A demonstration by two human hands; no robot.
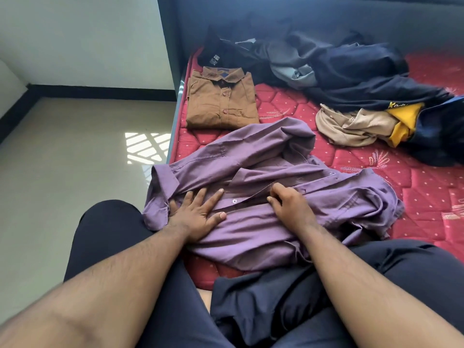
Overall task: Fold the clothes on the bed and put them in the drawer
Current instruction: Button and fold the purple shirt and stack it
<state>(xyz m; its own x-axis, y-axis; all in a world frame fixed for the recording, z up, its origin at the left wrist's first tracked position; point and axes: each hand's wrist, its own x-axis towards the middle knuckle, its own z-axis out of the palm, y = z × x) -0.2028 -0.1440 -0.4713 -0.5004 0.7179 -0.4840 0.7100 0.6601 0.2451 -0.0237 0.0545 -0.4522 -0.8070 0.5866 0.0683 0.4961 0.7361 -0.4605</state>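
Observation:
A purple button shirt (263,229) lies crumpled in front of me on the red mattress (426,197). My left hand (198,212) presses flat on its left side with fingers spread. My right hand (291,207) has its fingers curled on the button placket near the middle of the shirt and pinches the fabric. A brown shirt (221,101) lies folded farther back on the left. No drawer is in view.
A heap of dark and grey clothes (339,64) lies at the back of the bed. A beige garment (351,126) and a navy-and-yellow one (406,121) lie to the right. A black folded piece (218,56) sits behind the brown shirt. Tiled floor (75,159) is left of the bed.

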